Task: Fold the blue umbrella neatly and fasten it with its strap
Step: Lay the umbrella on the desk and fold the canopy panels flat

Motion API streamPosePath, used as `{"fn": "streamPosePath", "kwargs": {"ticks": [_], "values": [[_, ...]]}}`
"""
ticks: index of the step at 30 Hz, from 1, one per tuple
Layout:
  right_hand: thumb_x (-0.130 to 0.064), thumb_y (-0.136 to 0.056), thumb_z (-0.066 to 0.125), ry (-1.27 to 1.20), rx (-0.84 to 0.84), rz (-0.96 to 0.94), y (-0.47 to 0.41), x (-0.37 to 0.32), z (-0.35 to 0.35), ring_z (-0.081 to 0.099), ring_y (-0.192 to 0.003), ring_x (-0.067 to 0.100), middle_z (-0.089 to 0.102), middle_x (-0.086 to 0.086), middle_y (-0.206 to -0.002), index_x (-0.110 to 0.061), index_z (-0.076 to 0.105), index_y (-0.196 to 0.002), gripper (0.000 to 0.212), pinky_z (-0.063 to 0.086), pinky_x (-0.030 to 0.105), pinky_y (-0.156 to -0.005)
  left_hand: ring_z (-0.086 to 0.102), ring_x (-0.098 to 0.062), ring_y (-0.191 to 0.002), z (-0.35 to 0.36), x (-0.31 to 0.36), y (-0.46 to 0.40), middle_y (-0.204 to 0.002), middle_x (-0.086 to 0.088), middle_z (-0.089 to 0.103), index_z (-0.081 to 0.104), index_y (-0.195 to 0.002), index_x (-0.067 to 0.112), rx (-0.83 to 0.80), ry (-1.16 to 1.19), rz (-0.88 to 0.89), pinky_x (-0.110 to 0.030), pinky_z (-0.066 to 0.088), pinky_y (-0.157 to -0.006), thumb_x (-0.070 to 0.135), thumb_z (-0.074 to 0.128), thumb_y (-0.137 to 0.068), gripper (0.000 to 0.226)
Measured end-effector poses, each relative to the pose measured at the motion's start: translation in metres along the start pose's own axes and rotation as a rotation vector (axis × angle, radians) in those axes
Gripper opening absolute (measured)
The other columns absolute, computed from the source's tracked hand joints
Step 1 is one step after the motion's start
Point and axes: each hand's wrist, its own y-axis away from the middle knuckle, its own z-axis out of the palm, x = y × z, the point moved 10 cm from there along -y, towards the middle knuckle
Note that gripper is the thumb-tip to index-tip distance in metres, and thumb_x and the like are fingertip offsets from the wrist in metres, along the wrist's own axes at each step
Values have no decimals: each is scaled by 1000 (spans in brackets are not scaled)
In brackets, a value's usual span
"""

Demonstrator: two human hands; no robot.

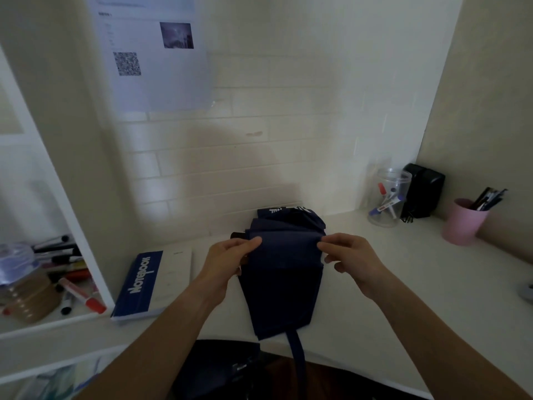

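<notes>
The collapsed dark blue umbrella [284, 272] lies lengthwise on the white desk [375, 298], its fabric gathered in loose panels. My left hand [230, 261] pinches a fold of the canopy at its left edge. My right hand [349, 255] pinches the same fold at the right edge, so the cloth is stretched flat between them. The umbrella's strap [298, 356] hangs from the near end over the desk's front edge. White lettering shows on the fabric at the far end.
A blue and white notebook [153, 284] lies left of the umbrella. A clear jar of markers [389, 197], a black box [422, 192] and a pink pen cup [464, 222] stand at the back right. Shelves at left hold markers and tape rolls [31, 295].
</notes>
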Motion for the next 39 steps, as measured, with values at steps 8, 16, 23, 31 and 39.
{"fn": "streamPosePath", "kwargs": {"ticks": [8,16,23,31,39], "values": [[-1,-78,82,-58,-52,-120,21,-6,10,67,-68,18,77,13,-97,-8,67,-111,37,45,22,-53,66,-19,-82,-6,-15,27,-94,-9,75,69,-95,8,-51,96,11,-25,48,-61,23,76,-88,18],[-2,-82,79,193,-60,-309,31,-13,19,66,-65,16,75,7,-83,-14,72,-99,22,49,19,-55,74,-19,-86,-11,-17,37,-101,-14,76,59,-119,17,-24,72,150,-32,61,-69,5,69,-93,30],[-1,-72,87,248,-66,-299,36,8,24,61,-59,17,70,3,-99,-21,65,-114,51,50,20,-56,68,-23,-85,-3,-21,40,-95,-20,69,60,-124,30,-79,13,247,-34,59,-64,2,58,-99,37],[-2,-83,75,251,101,-261,33,18,14,69,-64,22,72,-3,-94,-20,61,-103,30,54,26,-63,65,-18,-89,-6,-30,35,-102,-7,71,75,-110,19,-18,55,182,-26,56,-59,3,56,-101,26],[0,-80,80,70,-14,-189,32,18,30,71,-64,21,77,8,-80,-8,64,-101,28,48,19,-49,66,-17,-90,-4,-27,36,-107,-7,72,76,-110,14,-13,74,169,-24,55,-58,3,56,-101,25]]}}
